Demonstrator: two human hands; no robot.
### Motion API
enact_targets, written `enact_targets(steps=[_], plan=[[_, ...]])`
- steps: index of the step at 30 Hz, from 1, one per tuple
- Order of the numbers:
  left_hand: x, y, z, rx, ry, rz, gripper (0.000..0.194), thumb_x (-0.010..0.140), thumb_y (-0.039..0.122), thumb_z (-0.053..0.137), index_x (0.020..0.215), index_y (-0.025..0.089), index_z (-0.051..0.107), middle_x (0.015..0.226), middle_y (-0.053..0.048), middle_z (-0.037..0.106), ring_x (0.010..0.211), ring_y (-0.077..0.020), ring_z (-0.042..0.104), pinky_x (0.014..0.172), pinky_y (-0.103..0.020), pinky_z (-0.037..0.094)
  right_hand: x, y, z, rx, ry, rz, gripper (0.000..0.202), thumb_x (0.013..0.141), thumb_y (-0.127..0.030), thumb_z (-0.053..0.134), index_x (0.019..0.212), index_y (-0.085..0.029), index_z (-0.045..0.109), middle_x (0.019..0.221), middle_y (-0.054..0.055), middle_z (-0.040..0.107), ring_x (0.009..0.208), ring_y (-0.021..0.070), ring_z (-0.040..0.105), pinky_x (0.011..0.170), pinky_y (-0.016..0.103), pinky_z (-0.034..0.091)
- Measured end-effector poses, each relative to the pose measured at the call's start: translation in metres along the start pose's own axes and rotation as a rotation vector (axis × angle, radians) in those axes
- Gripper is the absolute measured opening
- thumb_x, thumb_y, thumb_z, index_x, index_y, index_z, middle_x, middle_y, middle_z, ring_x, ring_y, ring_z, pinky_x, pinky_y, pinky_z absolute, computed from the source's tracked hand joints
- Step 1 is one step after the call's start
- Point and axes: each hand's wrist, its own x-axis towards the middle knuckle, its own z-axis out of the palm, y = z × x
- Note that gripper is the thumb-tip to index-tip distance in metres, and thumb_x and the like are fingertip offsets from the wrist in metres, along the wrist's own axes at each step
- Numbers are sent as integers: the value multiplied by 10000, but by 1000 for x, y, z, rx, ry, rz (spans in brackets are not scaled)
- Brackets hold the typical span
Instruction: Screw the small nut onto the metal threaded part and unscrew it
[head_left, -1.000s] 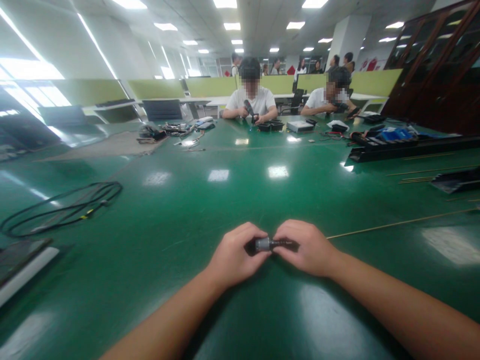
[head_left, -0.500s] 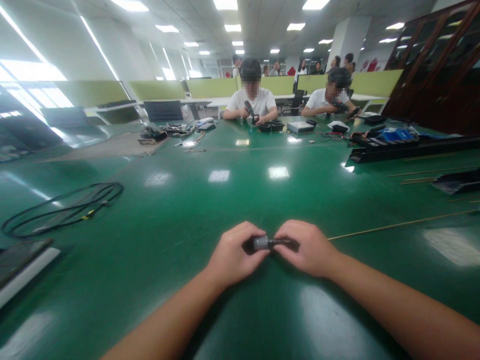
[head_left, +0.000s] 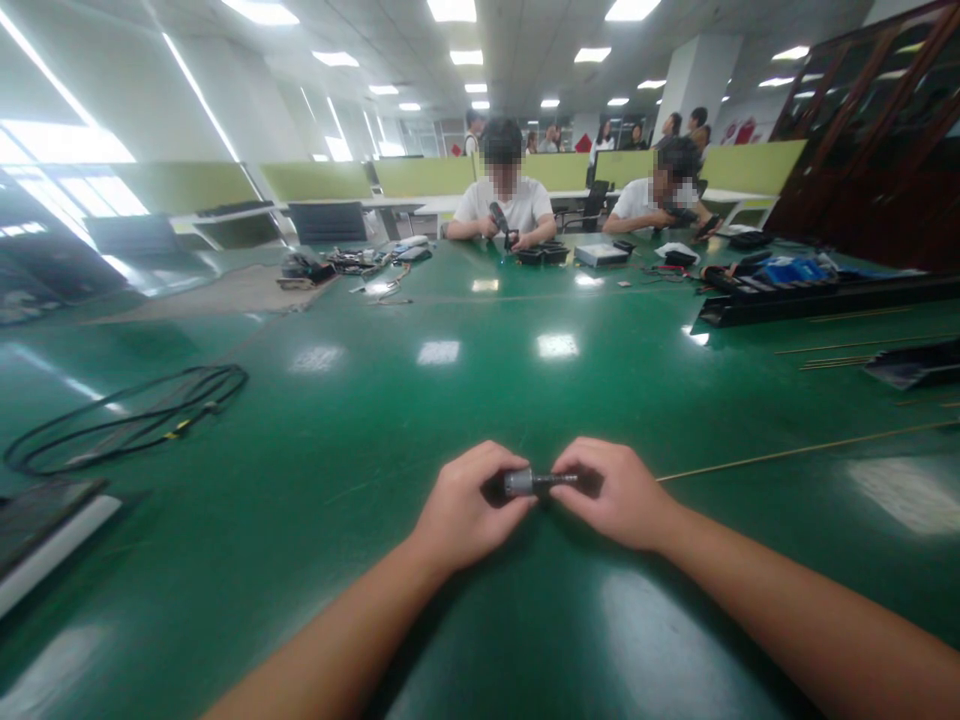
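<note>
Low over the green table [head_left: 360, 400], a small grey cylinder with a thin dark shaft [head_left: 520, 483] lies sideways between my hands. My left hand [head_left: 469, 505] is closed around its left end, thumb below and fingers above. The shaft points right, into the curl of my right hand [head_left: 619, 492]. My right thumb and fingertips are pinched at the shaft, near where it leaves the cylinder. Its ridged, lighter tip shows inside that curl. The cylinder's left end is hidden by my left fingers.
A coiled black cable [head_left: 135, 420] and a dark flat slab with a pale edge [head_left: 52, 540] lie left. A thin brass-coloured rod [head_left: 810, 453] runs right from behind my right hand. Black channel pieces [head_left: 810, 300] are at far right. Two people sit across the table.
My right fingers have shifted slightly on the shaft, and its lighter ridged tip shows more clearly. My left hand has barely moved, still holding the grey cylinder.
</note>
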Motion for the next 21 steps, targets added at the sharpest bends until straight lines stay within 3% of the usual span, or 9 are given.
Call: enact_targets(steps=[21], plan=[[0,-5,-3,26,15,-31,218,772,188,743,971,211,658,933,-6,669,860,-149,617,790,-277,478,1,2,1,-47,40,71,92,766,-149,694,842,-195,671,785,15,656,708,166,592,649,275,444]])
